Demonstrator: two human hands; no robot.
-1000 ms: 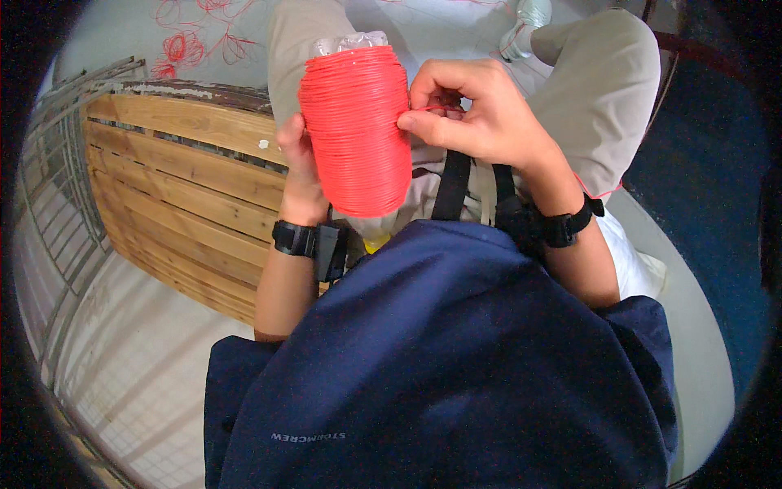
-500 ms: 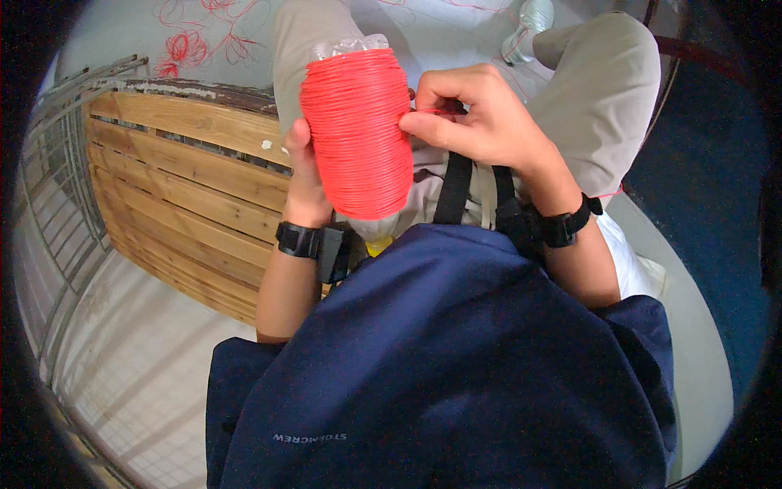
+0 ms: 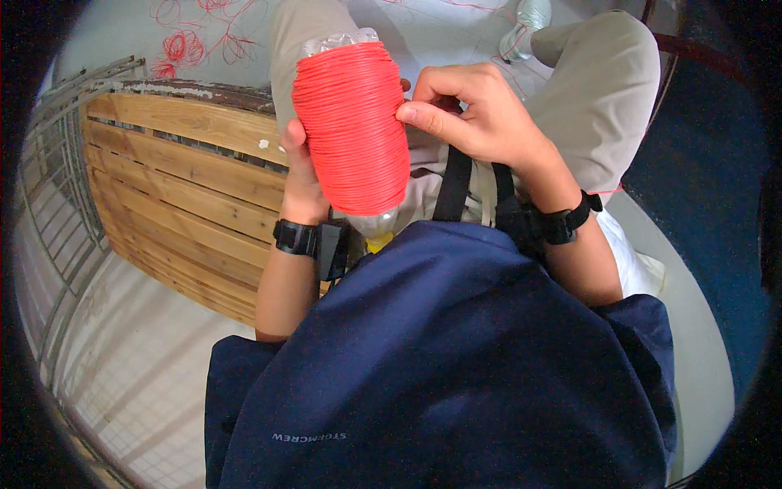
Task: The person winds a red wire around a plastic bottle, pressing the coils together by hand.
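A clear plastic bottle (image 3: 373, 222) with a yellow cap (image 3: 380, 243) is wrapped around most of its body in tight turns of red cord (image 3: 350, 130). Its bare base points away from me and its neck toward my apron. My left hand (image 3: 301, 167) grips it from the left and beneath, thumb along the side, other fingers mostly hidden behind. At the bottle's right side, my right hand (image 3: 472, 114) is closed in a pinch on the cord, thumb tip against the windings. Little of the cord between those fingers shows.
Loose tangles of red cord (image 3: 179, 50) lie on the floor at the far left. A slatted wooden bench (image 3: 179, 187) and a metal rack (image 3: 61, 212) stand to the left. My knees in beige trousers (image 3: 603, 98) flank the bottle. A cord strand (image 3: 611, 191) passes near my right wrist.
The bottle has shifted slightly left and tilted, showing more of its neck and cap. My left hand moved with it. My right hand stays at its side, with the thumb slightly higher.
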